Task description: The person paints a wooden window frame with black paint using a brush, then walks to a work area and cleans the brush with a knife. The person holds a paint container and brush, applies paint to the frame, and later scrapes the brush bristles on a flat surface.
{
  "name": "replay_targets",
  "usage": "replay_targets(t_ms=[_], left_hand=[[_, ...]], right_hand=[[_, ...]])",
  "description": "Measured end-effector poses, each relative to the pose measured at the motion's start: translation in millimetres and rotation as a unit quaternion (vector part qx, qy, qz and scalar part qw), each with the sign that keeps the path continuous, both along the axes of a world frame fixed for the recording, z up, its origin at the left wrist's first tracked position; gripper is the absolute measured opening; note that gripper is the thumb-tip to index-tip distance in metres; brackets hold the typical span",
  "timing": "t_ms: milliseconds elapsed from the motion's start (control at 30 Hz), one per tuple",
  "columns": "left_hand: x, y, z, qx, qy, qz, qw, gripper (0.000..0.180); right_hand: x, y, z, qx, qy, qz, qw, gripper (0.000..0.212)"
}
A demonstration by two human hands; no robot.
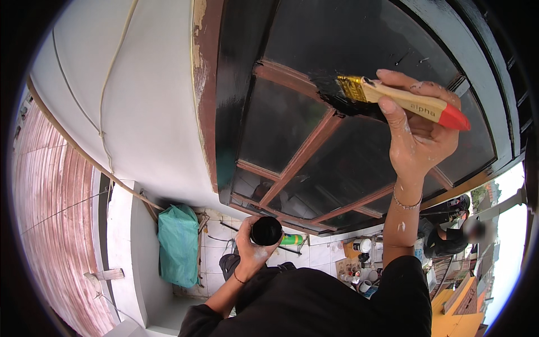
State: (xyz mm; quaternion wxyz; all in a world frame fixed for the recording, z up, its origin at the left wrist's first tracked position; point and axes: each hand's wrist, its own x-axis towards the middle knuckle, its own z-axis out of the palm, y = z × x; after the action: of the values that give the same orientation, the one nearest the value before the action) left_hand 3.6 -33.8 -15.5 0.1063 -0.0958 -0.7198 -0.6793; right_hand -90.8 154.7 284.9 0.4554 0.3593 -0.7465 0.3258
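My right hand is raised and closed round the wooden handle of a paintbrush with a red tip and a gold ferrule. Its dark bristles press against a brown crossbar of a glazed window frame, where wet black paint shows. The frame's left upright is black, while several inner bars are still brown. Low in front of my body, my left hand grips a round can of black paint. White specks of paint dot both hands.
A green tarp-covered bundle stands at the lower left by a white wall. Paint pots and tins crowd the tiled floor to the right. Beyond them is another person in dark clothes. A green bottle lies below the window.
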Motion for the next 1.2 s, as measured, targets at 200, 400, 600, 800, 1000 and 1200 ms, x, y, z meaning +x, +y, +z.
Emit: replay_targets(t_ms=[200,400,600,800,1000,1200], left_hand=[[1,9,-10,0.018,0.003,-0.023,1.000,0.053],[4,9,-8,0.026,0.003,-0.034,0.999,0.054],[4,10,-9,0.020,-0.010,-0.042,0.999,0.053],[2,13,-3,0.008,0.003,-0.046,0.999,0.054],[4,18,-3,0.022,-0.009,-0.052,0.998,0.054],[4,16,-1,0.008,0.004,-0.052,0.999,0.054]], right_hand=[[-34,-26,18,0.091,-0.077,0.005,0.993,0.030],[-51,-33,22,0.114,-0.084,0.011,0.990,0.026],[-58,-33,23,0.146,-0.064,0.008,0.987,0.020],[-51,-39,21,0.151,-0.093,-0.027,0.984,0.019],[-41,-29,23,0.201,-0.107,-0.078,0.970,0.016],[-27,-23,35,0.230,-0.120,-0.094,0.961,0.015]])
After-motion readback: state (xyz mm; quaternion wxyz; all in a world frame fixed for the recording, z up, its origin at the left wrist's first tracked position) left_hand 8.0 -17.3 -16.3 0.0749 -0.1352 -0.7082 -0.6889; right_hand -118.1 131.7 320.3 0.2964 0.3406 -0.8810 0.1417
